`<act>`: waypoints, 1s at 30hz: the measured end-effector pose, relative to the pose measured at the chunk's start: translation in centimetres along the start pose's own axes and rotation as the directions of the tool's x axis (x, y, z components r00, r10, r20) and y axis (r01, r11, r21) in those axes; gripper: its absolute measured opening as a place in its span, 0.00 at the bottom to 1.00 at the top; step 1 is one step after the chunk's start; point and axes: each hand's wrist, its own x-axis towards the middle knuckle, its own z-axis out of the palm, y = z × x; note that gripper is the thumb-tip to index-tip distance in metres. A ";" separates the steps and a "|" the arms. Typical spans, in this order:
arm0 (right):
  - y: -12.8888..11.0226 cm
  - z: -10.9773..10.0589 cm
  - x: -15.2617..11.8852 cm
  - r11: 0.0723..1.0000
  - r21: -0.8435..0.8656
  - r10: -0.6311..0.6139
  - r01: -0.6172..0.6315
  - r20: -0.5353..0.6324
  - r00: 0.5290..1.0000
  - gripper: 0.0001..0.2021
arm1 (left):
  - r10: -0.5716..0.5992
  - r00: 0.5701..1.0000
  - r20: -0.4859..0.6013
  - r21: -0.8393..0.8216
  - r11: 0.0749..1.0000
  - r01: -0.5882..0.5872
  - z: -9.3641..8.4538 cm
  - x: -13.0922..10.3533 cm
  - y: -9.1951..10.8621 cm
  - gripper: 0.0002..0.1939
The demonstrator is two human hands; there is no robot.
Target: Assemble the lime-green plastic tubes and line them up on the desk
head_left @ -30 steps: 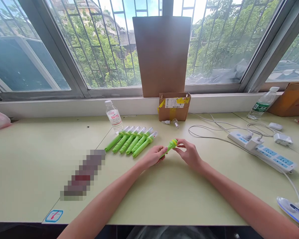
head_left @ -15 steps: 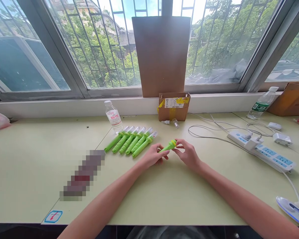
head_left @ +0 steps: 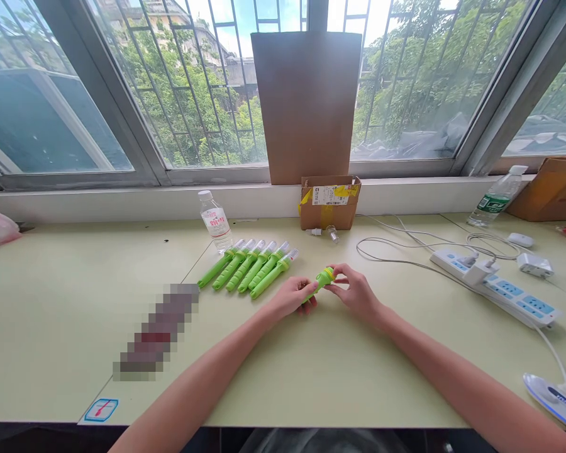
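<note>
My left hand [head_left: 296, 297] is closed round the handle of a green plastic stick [head_left: 319, 280] with a yellow ring at its upper end. My right hand [head_left: 356, 290] pinches the yellow-ringed end between thumb and fingers. This stick shows no clear tip, and its lower end is partly hidden by my left fingers. To the left of my hands lies a slanted row of several similar green sticks [head_left: 266, 277], each with a clear tip. Beyond my hands, a clear plastic cap [head_left: 332, 234] and a small white piece [head_left: 314, 231] lie by the cardboard box.
A small cardboard box [head_left: 329, 217] stands against the sill, with a tall brown board [head_left: 307, 107] behind it. Water bottles stand at left [head_left: 216, 221] and right [head_left: 497, 196]. A power strip [head_left: 500, 286] with cables occupies the right side. A blurred patch [head_left: 158, 333] covers something at left.
The held stick has turned slightly, its handle now pointing more steeply down toward me. My left thumb has shifted up along it. The row of sticks has not moved.
</note>
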 end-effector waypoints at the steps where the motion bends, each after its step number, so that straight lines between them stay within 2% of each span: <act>1: 0.0 0.0 0.0 1.000 0.004 0.001 -0.001 -0.006 1.000 0.11 | 0.000 1.000 0.004 -0.002 1.000 0.000 0.0 0.0 0.0 0.25; 11: 0.1 0.0 0.0 1.000 0.003 -0.016 0.016 -0.024 1.000 0.09 | -0.008 0.999 0.031 -0.074 0.997 0.010 -0.3 0.2 -0.2 0.26; 17: 0.2 0.1 0.0 0.999 -0.022 -0.038 0.038 -0.018 0.999 0.13 | -0.010 1.000 0.019 -0.053 0.999 0.011 -0.5 0.0 0.2 0.28; 23: 0.0 0.3 -0.1 0.994 -0.041 -0.104 0.101 -0.082 0.991 0.07 | -0.066 0.997 -0.051 0.023 0.997 0.067 -0.4 -0.4 0.7 0.26; 30: 0.0 0.4 -0.2 0.990 -0.049 -0.133 0.130 -0.077 0.988 0.05 | -0.051 0.997 -0.053 -0.040 0.998 0.049 -0.3 -0.5 0.7 0.22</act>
